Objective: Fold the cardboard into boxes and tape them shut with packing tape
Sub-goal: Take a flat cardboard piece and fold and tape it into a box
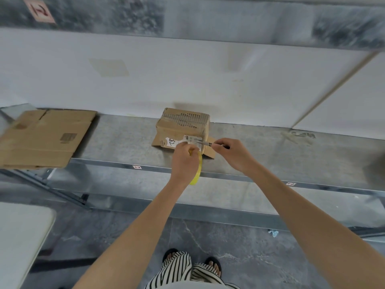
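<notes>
I am seeing a flattened cardboard sheet (45, 138) lying at the left end of the metal shelf (116, 138), partly overhanging its front edge. Well apart from it, toward the middle, a small cardboard box (183, 124) is sitting close to the white wall, with loose flaps splaying out on the shelf at its base. The left hand (184, 161) is gripping a yellow tape roll (196, 174), its fingers (183, 145) curling round the roll with their tips touching the box's front face at the white label. The roll is hanging below that hand, over the shelf's front edge. Just beside it, I am watching the right hand (231, 155) pinching a slim cutter (206, 144) between thumb and fingers (218, 142), the blade pointing left and meeting the box's front right corner.
</notes>
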A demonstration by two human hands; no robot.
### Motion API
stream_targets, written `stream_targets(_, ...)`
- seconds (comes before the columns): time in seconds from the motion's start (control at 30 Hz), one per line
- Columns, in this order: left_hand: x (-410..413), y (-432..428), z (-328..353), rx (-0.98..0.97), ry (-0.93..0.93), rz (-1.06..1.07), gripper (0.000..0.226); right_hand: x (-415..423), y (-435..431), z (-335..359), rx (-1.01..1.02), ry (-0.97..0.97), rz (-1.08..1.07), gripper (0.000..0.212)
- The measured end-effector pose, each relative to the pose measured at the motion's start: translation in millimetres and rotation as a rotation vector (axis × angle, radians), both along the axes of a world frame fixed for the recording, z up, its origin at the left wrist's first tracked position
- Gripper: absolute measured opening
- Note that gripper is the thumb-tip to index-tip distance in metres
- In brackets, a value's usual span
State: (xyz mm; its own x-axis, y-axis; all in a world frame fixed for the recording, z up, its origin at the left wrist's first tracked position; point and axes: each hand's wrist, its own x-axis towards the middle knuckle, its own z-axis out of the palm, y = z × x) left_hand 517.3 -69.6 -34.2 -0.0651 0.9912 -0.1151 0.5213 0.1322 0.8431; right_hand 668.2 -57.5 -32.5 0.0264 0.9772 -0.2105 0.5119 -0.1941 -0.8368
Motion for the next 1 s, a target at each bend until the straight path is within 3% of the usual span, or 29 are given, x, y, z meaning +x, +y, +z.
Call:
stream_targets(0.2, 4, -6, 2, -0.061, -0.085, 0.036, 0.036, -1, 3, -2, -0.002, 0.002, 0.027, 0.023)
stream_targets(0.37, -2, -9, 7, -0.041, -0.211, 0.016, 0.072, 2, 2, -4, -0.008, 0.0, 0.046, 0.021)
stream_targets(0.53, -11, 2, 6, -0.071, -0.086, -0.139, 0.073, 3, 2, -5, 0.0, -0.001, 0.068, 0.017)
stream_targets(0.67, -17, 14, 2, -0.203, -0.111, -0.211, 0.071, 2, 0, -7, -0.004, -0.008, 0.083, 0.017)
stream_targets(1.0, -21, 22, 1, -0.251, -0.121, -0.283, 0.074, 0, -2, -8, -0.062, -0.092, 0.139, 0.025)
